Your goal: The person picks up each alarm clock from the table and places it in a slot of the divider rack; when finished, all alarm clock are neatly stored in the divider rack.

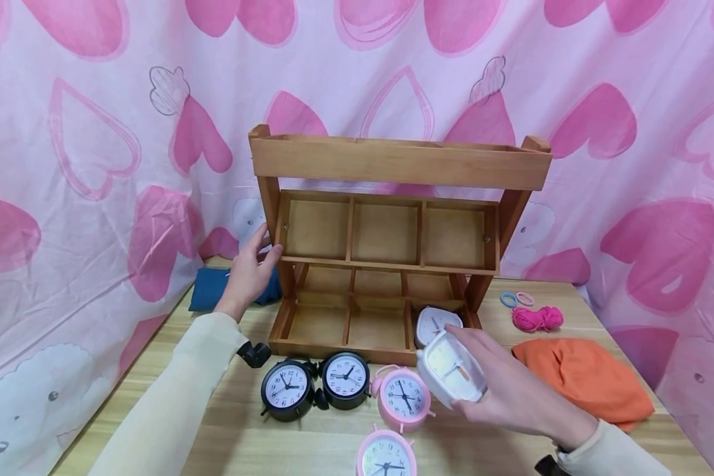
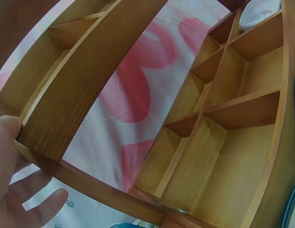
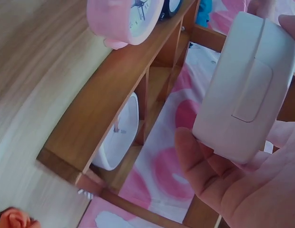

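Observation:
My right hand (image 1: 500, 383) grips a white square alarm clock (image 1: 452, 369) in front of the lower right of a wooden shelf (image 1: 398, 162). Its back, with a battery cover, shows in the right wrist view, where fingers and thumb hold the clock (image 3: 245, 90) by its sides. Another white clock (image 1: 436, 324) sits in the bottom right compartment, leaning back. My left hand (image 1: 251, 274) touches the shelf's left side. In the left wrist view its thumb rests at a tray corner, while the other visible fingers (image 2: 47, 204) are spread loosely beside the side post.
Two black alarm clocks (image 1: 287, 390) and two pink ones (image 1: 402, 398) stand before the shelf. Orange cloth (image 1: 583, 380), pink yarn (image 1: 537, 318) and hair ties (image 1: 525, 299) lie to the right. Blue cloth (image 1: 205, 289) lies at left. A heart-patterned curtain (image 1: 345, 73) hangs behind.

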`<state>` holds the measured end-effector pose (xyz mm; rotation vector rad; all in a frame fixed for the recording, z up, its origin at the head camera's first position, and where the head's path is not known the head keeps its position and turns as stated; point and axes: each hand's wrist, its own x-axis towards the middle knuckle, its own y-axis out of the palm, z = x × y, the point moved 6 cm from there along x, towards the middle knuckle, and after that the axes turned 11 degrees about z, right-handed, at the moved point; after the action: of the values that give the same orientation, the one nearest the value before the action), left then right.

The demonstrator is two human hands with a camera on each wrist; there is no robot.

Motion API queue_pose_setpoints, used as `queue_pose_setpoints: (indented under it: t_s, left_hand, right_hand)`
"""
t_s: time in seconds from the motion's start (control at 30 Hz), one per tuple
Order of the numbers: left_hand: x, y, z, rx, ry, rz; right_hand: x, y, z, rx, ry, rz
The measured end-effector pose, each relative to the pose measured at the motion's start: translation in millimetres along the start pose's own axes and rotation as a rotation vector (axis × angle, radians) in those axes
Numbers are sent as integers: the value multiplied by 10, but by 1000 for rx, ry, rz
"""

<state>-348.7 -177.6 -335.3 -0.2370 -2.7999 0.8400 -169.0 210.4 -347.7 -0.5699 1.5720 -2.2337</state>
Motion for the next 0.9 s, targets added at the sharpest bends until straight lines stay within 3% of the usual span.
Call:
queue_pose_setpoints:
  t_s: [0.27, 0.5, 0.9]
  left_hand:
    - [-6, 6, 7, -2, -11, 4]
    - [-19, 5, -11, 1, -20, 1]
    - [-25, 7, -13, 6, -12, -1]
  right_hand:
    - [321, 105, -96, 97, 42, 6]
    - [631, 254, -184, 190, 158, 121]
    - [1085, 447, -192, 150, 175, 169]
